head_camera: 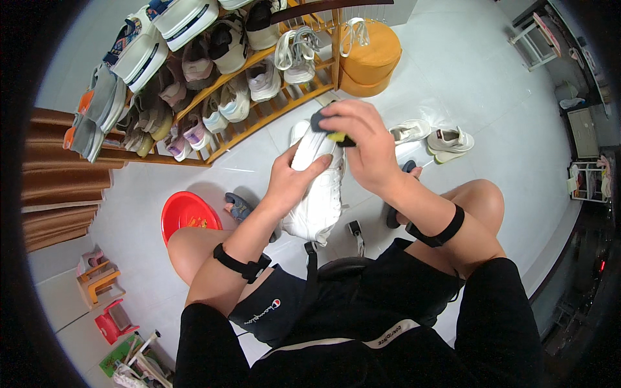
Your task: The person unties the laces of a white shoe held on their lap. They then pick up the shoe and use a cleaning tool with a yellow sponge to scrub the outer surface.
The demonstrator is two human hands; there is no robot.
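Note:
A white lace-up sneaker [318,203] is in my left hand [291,179], whose thumb lies across the shoe's side near the sole. The shoe is tilted, with one end pointing away from me. My right hand [371,145] grips a dark sponge-like pad [320,121] with a yellow-green patch, held against the far end of the sneaker. The fingers hide much of the pad, so its exact kind is unclear. Behind the held shoe, part of another white shoe [299,131] shows on the floor.
A wooden shoe rack [271,119] full of shoes stands ahead on the left. Beside it is an orange round pouf [371,60] with white laces on top. White sneakers [449,139] lie on the floor to the right. A red plastic basin [177,208] sits by my left knee.

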